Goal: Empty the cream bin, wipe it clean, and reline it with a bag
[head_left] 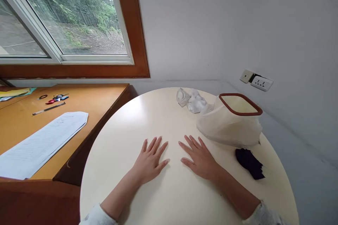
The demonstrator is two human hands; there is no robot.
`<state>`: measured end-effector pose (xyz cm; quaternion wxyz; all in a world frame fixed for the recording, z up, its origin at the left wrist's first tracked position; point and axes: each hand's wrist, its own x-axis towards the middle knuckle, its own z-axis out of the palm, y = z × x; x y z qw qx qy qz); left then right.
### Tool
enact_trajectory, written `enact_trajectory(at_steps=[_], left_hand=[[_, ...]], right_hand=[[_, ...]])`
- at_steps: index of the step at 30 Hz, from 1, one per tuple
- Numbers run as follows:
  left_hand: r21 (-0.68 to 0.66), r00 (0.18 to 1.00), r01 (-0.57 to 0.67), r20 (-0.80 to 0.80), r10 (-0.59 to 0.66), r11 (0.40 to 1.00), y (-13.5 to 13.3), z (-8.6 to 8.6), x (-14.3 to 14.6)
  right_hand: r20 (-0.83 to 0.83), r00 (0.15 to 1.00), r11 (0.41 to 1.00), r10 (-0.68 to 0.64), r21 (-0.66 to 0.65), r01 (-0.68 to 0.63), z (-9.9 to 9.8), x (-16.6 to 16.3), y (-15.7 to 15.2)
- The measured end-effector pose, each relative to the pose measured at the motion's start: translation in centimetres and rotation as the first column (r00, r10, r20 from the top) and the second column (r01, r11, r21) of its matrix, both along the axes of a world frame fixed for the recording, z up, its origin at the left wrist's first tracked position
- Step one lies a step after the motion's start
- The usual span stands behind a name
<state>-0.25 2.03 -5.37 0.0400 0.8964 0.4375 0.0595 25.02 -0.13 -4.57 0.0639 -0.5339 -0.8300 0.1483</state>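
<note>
My left hand (150, 160) lies flat on the cream round table (126, 123), fingers spread, holding nothing. Opposite it, my right hand (199, 158) also rests flat with its fingers apart and nothing in them. Just beyond the right hand stands a bin with a red-brown rim (260, 111), wrapped in a whitish plastic bag (227, 130). A dark, crumpled piece of cloth (249, 163) lies to the right of my right hand, in front of the bin. Crumpled white plastic bags (196, 102) sit left of the bin, toward the table's far edge.
A wooden desk (105, 93) on the left bears paper sheets (47, 144), a pen (49, 108), keys (58, 98), a black ring (42, 97) and folders (16, 93). Behind are a window (79, 14) and a white wall with a socket (262, 83).
</note>
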Motion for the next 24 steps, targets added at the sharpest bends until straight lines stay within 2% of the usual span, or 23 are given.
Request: enact_trajectory(at_steps=[24], left_hand=[[-0.057,0.998,-0.034,-0.053,0.031,0.998,-0.08,0.60,0.25]], right_hand=[[0.025,1.000,1.000,-0.007,0.015,0.006,-0.22,-0.19,0.00]])
